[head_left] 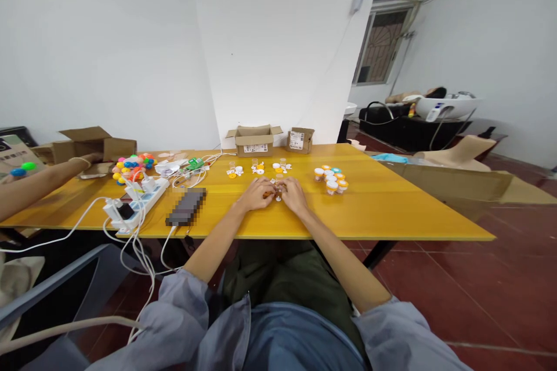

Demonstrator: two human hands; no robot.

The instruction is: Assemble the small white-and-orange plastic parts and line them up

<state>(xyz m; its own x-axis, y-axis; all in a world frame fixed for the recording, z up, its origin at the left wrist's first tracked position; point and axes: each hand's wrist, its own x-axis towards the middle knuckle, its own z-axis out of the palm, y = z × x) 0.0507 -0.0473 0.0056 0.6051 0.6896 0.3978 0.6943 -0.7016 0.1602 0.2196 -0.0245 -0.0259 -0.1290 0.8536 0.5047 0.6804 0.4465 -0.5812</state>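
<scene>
My left hand (pixel 259 194) and my right hand (pixel 292 192) meet close to the front of the yellow table (pixel 383 214). Both have bent, closed fingers around small parts that I cannot make out. A small white piece (pixel 278 199) shows between the fingertips, low near the tabletop. Just beyond the hands are little groups of clear cups, orange and white round lids (pixel 260 168) and small white pieces. To the right of my right hand stands a cluster of small lidded jars (pixel 331 185), with white, orange and teal tops.
Two open cardboard boxes (pixel 255 142) stand against the wall. A dark power bank (pixel 186 206), a white power strip (pixel 143 203) with cables and a bunch of coloured balls (pixel 133 168) lie left. Another person's arm (pixel 47 185) reaches toward a carton at far left.
</scene>
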